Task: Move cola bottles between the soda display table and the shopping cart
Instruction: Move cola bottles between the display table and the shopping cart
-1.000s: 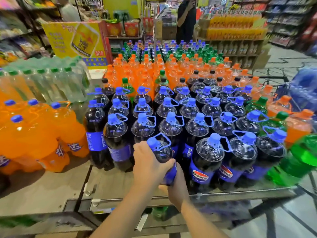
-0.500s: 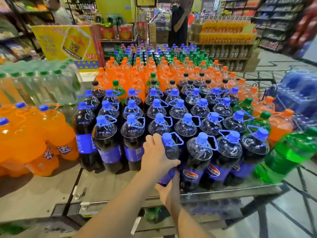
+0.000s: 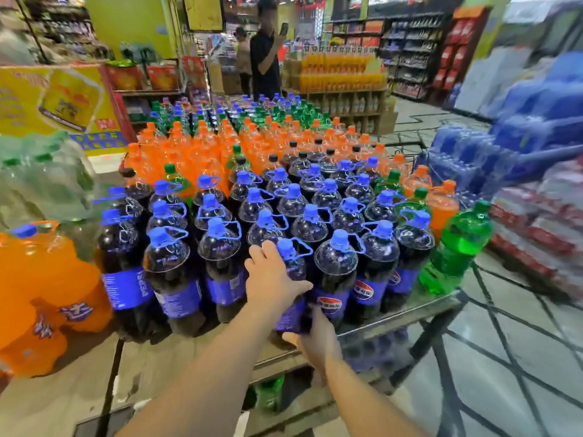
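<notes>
A supermarket aisle fills the frame, with shelves across the top and a low table (image 3: 410, 305) in the middle packed with big drink bottles: dark cola in the front rows, orange soda behind them. At lower centre, one cola bottle (image 3: 291, 269) stands at the table's front edge, touching its neighbours. The left hand (image 3: 272, 279) lies over its shoulder with fingers curled round the neck area; the right hand (image 3: 315, 340) grips the bottle low down by its base. So both sets of fingers are grasping the same bottle. No shopping cart can be made out for certain.

The bottle is large and full, so it will likely be heavy; a slack lower grip could let it drop off the edge. Tilting it as it moves could knock the next cola bottle (image 3: 336, 266) to its right. The green bottle (image 3: 457, 250) at right already leans near the corner and might topple if the row is jolted
</notes>
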### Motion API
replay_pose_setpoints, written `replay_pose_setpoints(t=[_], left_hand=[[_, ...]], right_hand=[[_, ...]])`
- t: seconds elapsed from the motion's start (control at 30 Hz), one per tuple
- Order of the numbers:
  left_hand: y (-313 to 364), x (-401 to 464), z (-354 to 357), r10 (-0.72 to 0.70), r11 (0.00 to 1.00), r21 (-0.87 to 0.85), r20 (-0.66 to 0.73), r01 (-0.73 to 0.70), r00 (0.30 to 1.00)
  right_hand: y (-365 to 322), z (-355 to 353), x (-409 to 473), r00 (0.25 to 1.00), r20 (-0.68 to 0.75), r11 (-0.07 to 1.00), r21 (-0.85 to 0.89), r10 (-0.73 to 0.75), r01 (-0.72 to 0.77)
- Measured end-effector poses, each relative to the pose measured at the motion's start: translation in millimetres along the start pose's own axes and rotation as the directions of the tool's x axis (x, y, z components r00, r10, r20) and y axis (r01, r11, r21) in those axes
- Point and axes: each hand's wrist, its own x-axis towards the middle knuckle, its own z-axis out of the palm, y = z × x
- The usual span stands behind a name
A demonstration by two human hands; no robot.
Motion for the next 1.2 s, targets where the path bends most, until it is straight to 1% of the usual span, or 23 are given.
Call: replay_pose_setpoints(t=[0.03, 0.13, 0.23, 0.27, 0.33, 0.37, 0.43, 0.5, 0.67, 0.83, 1.0, 1.13, 1.2], left_hand=[[-0.4, 0.0, -0.5, 0.008, 1.000, 0.001, 0.006, -0.008, 1.000], [-1.0, 0.3, -3.2, 0.047, 0.999, 0.015, 0.024, -0.047, 0.999], [1.4, 0.3, -8.5, 0.077, 0.994, 0.072, 0.068, -0.082, 0.995], [2.1, -0.2, -11.0, 0.077, 0.993, 0.084, 0.080, -0.084, 0.994], [4.2, -2.4, -17.1, 0.089, 0.986, 0.136, 0.075, -0.098, 0.993], [6.2, -3.9, -20.4, 0.132, 0.970, 0.199, 0.054, -0.140, 0.990], [12.8, -5.4, -26.0, 0.278, 0.902, 0.338, 0.016, -0.267, 0.960], [27.5, -5.4, -32.6, 0.380, 0.846, 0.395, 0.024, -0.358, 0.925], [83.3, -6.7, -39.5, 0.519, 0.732, 0.447, 0.124, -0.515, 0.846], [151.6, -19.9, -21.5, 0.544, 0.666, 0.449, 0.254, -0.595, 0.800], [224.4, -20.3, 11.2, 0.544, 0.655, 0.432, 0.300, -0.620, 0.784], [292.4, -16.1, 38.0, 0.554, 0.657, 0.422, 0.292, -0.625, 0.780], [326.9, -13.3, 53.4, 0.561, 0.663, 0.410, 0.283, -0.627, 0.778]], right_hand=[[-3.4, -12.6, -2.5, 0.999, -0.045, 1.000, -0.031, 0.005, -0.006], [-9.7, -47.3, -23.9, 0.997, -0.079, 0.989, -0.147, 0.012, -0.023], [-4.5, -86.0, -38.8, 0.987, -0.160, 0.965, -0.261, -0.016, -0.027], [-5.3, -101.0, -44.1, 0.983, -0.181, 0.958, -0.279, 0.011, -0.062], [-5.6, -127.8, -54.3, 0.978, -0.209, 0.949, -0.302, 0.025, -0.089], [-2.7, -139.9, -56.9, 0.974, -0.228, 0.946, -0.312, 0.010, -0.083], [-3.6, -164.1, -63.7, 0.969, -0.244, 0.942, -0.314, 0.045, -0.123], [-1.5, -187.0, -67.5, 0.962, -0.268, 0.933, -0.329, 0.057, -0.147], [11.7, -243.1, -72.0, 0.950, -0.309, 0.891, -0.421, 0.035, -0.169], [27.9, -313.4, -67.9, 0.943, -0.330, 0.863, -0.467, 0.031, -0.192], [57.3, -389.6, -59.5, 0.941, -0.338, 0.840, -0.504, 0.022, -0.200], [87.9, -451.5, -51.3, 0.946, -0.321, 0.812, -0.543, 0.034, -0.213], [108.0, -481.3, -43.0, 0.951, -0.305, 0.816, -0.535, 0.055, -0.219]])
